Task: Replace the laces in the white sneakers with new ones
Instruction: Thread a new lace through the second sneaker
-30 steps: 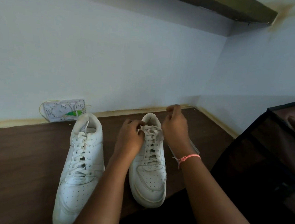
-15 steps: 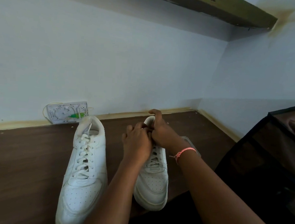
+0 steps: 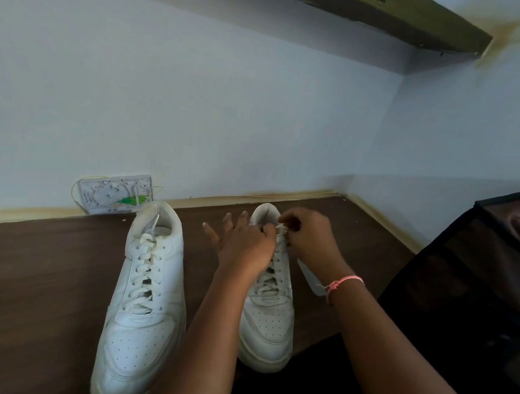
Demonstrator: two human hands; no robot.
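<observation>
Two white sneakers on a dark brown table, toes toward the bottom of the frame, heels toward the pale wall. Left sneaker [image 3: 144, 296] down in the lower centre-left, fully laced, lace ends poking up near the collar. Right sneaker [image 3: 269, 310] just right of centre, partly hidden behind the forearms. Both hands up at the top eyelets of that right one, touching or nearly so. Left hand [image 3: 245, 242] pinching the white lace [image 3: 281, 230] with thumb and forefinger, other fingers splayed out straight toward the left. Right hand [image 3: 308, 235] curled over, pinching the same lace end right at the shoe's collar. Pink string bracelet [image 3: 344, 282] on the right wrist. Something flat, pale and see-through [image 3: 311, 278] on the table just right of the right sneaker, half tucked behind the wrist, can't tell what it is. White wall plate [image 3: 116, 193] with a bit of green and thin yellowish wires at the base of the wall, behind the left sneaker's heel. Dark olive shelf [image 3: 394, 13] across the top right of the frame. Black mesh-sided box or bin [image 3: 478, 278] along the right edge, contents too dark to make out. Yellowish staining along the seam where table [image 3: 26, 270] meets wall.
</observation>
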